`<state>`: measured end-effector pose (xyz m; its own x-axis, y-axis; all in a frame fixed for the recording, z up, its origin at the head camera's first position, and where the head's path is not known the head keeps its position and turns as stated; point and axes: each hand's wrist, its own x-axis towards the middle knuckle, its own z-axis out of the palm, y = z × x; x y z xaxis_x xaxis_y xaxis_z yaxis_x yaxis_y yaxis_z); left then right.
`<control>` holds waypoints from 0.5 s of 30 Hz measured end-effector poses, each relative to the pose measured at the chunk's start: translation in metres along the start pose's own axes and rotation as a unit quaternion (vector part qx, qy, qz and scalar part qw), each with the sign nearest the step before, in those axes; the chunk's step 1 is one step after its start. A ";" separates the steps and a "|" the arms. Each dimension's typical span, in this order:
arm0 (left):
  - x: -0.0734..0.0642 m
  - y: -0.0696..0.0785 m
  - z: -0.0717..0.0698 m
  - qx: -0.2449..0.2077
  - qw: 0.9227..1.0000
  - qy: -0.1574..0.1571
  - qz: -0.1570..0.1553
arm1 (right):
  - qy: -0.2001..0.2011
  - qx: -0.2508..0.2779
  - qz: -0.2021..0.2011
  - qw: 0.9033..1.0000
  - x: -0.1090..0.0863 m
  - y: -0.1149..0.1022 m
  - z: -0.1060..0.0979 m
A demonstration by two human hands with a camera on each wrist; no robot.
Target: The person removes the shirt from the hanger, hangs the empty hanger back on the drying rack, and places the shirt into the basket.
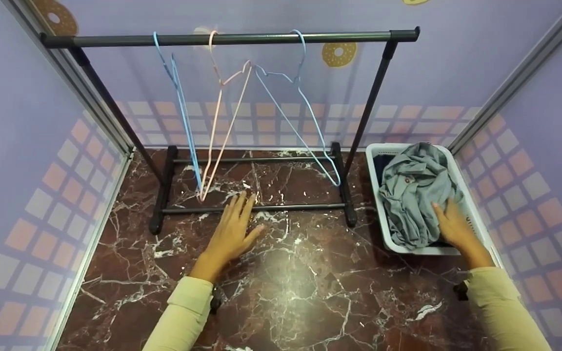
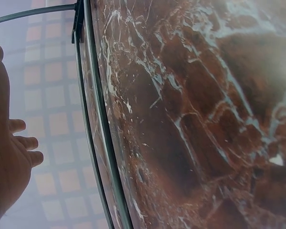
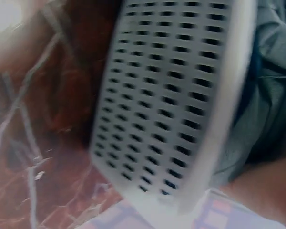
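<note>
In the head view, a grey-green buttoned shirt [image 1: 415, 190] lies bunched in a white plastic basket [image 1: 378, 214]. My right hand [image 1: 456, 229] reaches over the basket's near right side and touches the shirt, thumb apart from the fingers. In the right wrist view, only a blurred part of that hand [image 3: 262, 191] shows beside the cloth. My left hand [image 1: 230, 234] holds nothing, fingers extended above the floor near the rack's front bar. The left wrist view shows that hand [image 2: 9, 157] at its left edge.
A black clothes rack [image 1: 261, 39] stands against the back wall. From its rail hang a blue hanger [image 1: 183, 107], a pink hanger [image 1: 217, 117] and a light-blue hanger [image 1: 312, 114]. Dark cloth [image 1: 383, 163] lies under the shirt. Walls enclose the marbled floor [image 1: 281, 282].
</note>
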<state>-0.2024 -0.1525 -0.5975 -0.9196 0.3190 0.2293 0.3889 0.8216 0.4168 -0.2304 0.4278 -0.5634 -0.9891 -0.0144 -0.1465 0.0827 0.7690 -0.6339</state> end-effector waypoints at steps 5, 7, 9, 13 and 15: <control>-0.004 -0.003 0.003 -0.009 1.000 0.014 0.009 | -0.048 -0.022 0.029 0.998 0.001 0.012 0.000; -0.005 -0.003 0.004 -0.010 1.000 0.012 0.005 | -0.042 -0.015 0.029 0.999 0.001 0.013 -0.002; -0.005 -0.004 0.003 -0.008 1.000 0.012 -0.003 | -0.023 -0.005 0.017 1.000 0.000 0.010 -0.005; -0.005 -0.001 -0.001 0.007 1.000 0.020 -0.013 | 0.084 -0.013 -0.034 0.996 -0.011 -0.007 -0.012; -0.005 0.003 -0.006 0.015 0.999 0.028 -0.018 | 0.159 -0.031 -0.073 0.984 -0.019 -0.022 -0.015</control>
<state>-0.1967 -0.1541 -0.5923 -0.9282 0.2624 0.2636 0.3526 0.8465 0.3989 -0.2148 0.4207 -0.5359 -0.9789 0.0658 0.1936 -0.0604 0.8114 -0.5814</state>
